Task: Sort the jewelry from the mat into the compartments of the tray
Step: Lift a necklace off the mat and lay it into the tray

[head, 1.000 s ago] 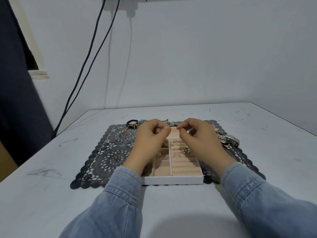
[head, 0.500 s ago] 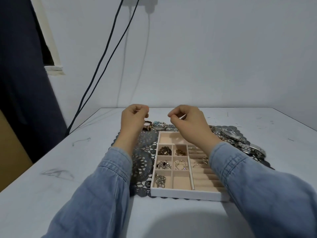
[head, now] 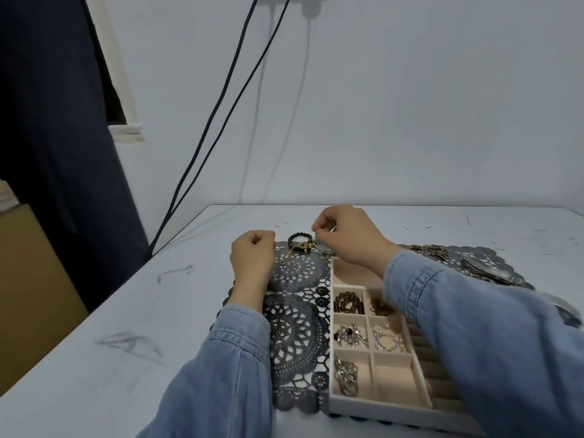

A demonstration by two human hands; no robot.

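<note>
A second ago both hands sat close together over the far end of the tray (head: 379,412), fingertips nearly meeting. They have since drawn apart and moved away from us. The left hand (head: 252,263) is now off the tray, over the lace mat (head: 297,336) to its left. The right hand (head: 350,235) is past the tray's far edge, just beside the beaded bracelet (head: 300,240) that lies at the back of the mat. We read this as one drop finished, or a fine piece being pulled out between the hands, with the next pick about to come from that back row; the pictures do not settle which.

Plenty is still unsorted. The beaded bracelet and a small gold piece (head: 295,252) lie just in front of the left hand's knuckles, and a chain bracelet (head: 429,251) and watches (head: 486,270) lie on the mat beyond the right sleeve. Several square compartments already hold jewelry, among them a dark beaded piece (head: 347,303); the long far compartment and one near square look bare.

Both hands are closed. The left is a loose fist, knuckles up, wrist low over the mat. The right has thumb and forefinger pressed together, pointing down toward the bracelet, forearm crossing above the tray. Whether either hand pinches something thin we cannot tell, as nothing shows clearly between the fingers
</note>
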